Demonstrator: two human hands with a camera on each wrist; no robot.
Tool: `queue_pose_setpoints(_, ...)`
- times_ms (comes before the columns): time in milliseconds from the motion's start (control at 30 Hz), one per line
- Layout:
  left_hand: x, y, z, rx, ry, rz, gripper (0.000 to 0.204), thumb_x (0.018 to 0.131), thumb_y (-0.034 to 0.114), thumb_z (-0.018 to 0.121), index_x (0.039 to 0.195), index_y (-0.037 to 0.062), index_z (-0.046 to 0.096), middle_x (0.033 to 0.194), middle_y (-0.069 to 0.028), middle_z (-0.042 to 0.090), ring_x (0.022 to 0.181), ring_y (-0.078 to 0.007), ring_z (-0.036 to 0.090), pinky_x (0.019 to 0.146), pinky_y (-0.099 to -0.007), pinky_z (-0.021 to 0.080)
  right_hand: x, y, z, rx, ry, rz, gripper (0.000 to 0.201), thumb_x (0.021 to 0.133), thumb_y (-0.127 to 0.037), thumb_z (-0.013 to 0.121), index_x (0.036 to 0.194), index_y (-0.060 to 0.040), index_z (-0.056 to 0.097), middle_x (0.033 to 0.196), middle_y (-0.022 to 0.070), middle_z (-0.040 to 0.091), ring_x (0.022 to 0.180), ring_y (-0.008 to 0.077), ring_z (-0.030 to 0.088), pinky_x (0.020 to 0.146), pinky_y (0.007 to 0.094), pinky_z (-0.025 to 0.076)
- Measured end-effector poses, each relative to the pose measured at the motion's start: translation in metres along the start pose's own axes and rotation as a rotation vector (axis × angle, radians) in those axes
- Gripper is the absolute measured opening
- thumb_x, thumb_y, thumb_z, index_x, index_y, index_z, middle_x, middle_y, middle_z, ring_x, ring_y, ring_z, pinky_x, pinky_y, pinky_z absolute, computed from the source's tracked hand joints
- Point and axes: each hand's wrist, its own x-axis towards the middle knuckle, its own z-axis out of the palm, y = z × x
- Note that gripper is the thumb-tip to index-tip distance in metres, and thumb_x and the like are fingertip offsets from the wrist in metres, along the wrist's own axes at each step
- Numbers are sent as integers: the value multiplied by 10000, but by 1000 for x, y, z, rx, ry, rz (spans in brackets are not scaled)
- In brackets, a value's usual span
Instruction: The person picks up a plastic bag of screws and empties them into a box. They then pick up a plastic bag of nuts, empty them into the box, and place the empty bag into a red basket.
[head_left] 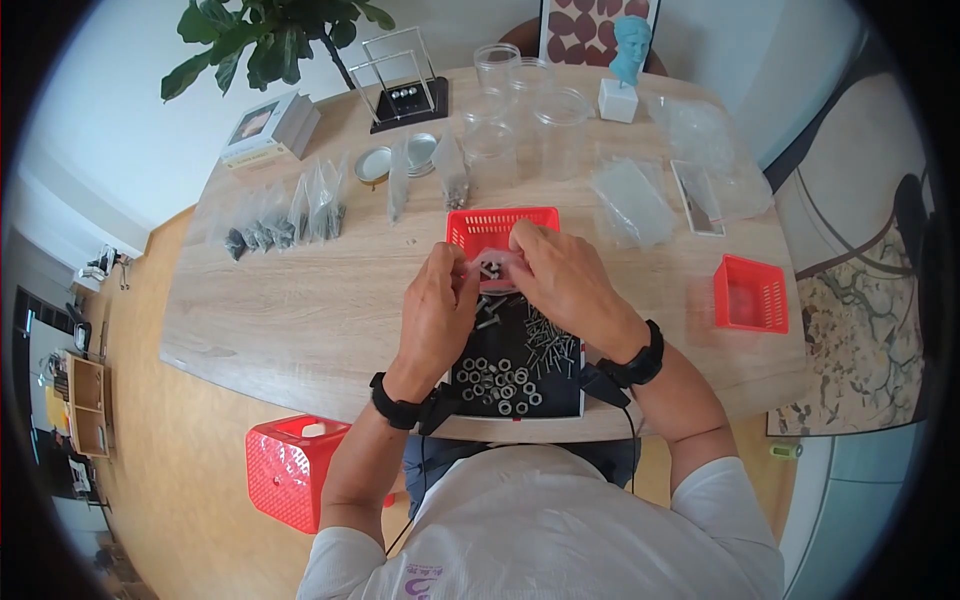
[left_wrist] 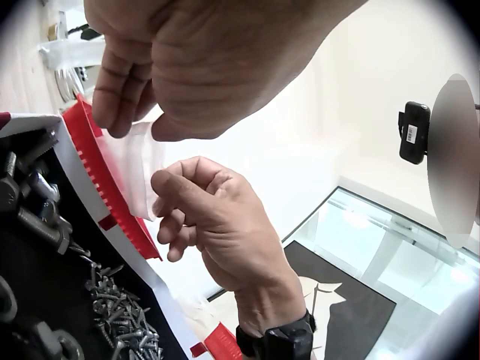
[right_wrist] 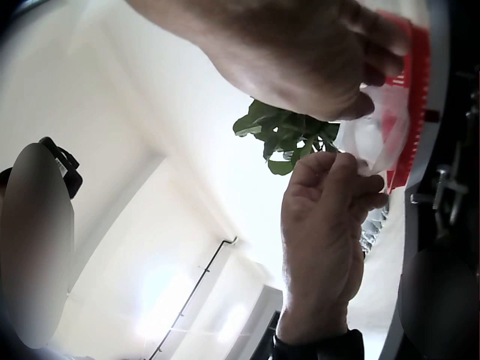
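While left hand point(head_left: 435, 308) and right hand point(head_left: 566, 280) each pinched clear plastic bag point(head_left: 496, 270) between thumb and fingers, bag hung above far edge of black-bottomed tray point(head_left: 503, 336), by red basket point(head_left: 500, 214). Hex nuts point(head_left: 500, 383) lay toward tray's near edge, screws point(head_left: 548, 345) along right edge, bolts point(head_left: 488, 322) near far-left corner. Second red basket point(head_left: 768, 300) stood near table's point(head_left: 290, 310) right edge.

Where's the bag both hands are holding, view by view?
Head: bag just above picture centre.
Left wrist: bag left of centre, about mid-height.
Right wrist: bag right of centre, above mid-height.
Shared landmark: the red basket by the bag.
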Motion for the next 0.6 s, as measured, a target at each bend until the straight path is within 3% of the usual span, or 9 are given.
queue_pose_setpoints(100,-11,6,-4,56,24,4,158,964,47,704,1063,9,587,898,-192,676,814,-387,686,714,-465,541,1,6,3,71,9,-25,169,914,-86,737,907,-8,587,767,190,670,702,385,684,627,456,521)
queue_pose_setpoints(167,-24,-5,-3,218,-76,175,118,930,89,736,1009,33,669,915,-145,706,874,-336,690,776,-458,535,2,3,2,95,32,-17,157,915,-77,732,909,-5,592,767,192,676,704,380,692,629,450,526)
queue_pose_setpoints(200,-27,-9,-2,218,-75,173,118,930,89,736,1009,33,669,915,-145,706,874,-336,690,776,-458,535,3,1,2,116,57,-14,145,917,-68,727,911,-3,598,766,194,683,705,374,701,631,444,532)
queue_pose_setpoints(267,-32,-13,-1,495,-321,318,140,867,98,775,997,63,736,911,-96,720,924,-302,673,845,-439,512,3,3,2,111,39,1,136,917,-64,725,912,-2,604,770,196,689,707,372,706,632,439,536)
queue_pose_setpoints(433,-35,-16,9,608,-343,311,213,826,99,781,1036,93,752,897,-74,721,960,-279,668,886,-431,487,2,1,-1,132,5,70,150,910,-87,736,906,2,615,773,202,698,724,373,715,649,440,544)
queue_pose_setpoints(600,-36,-21,10,612,-346,304,225,805,72,756,1030,79,742,880,-74,704,947,-292,659,885,-433,472,-1,2,-16,53,-203,102,190,903,-125,726,967,0,597,796,206,698,777,403,708,692,475,534)
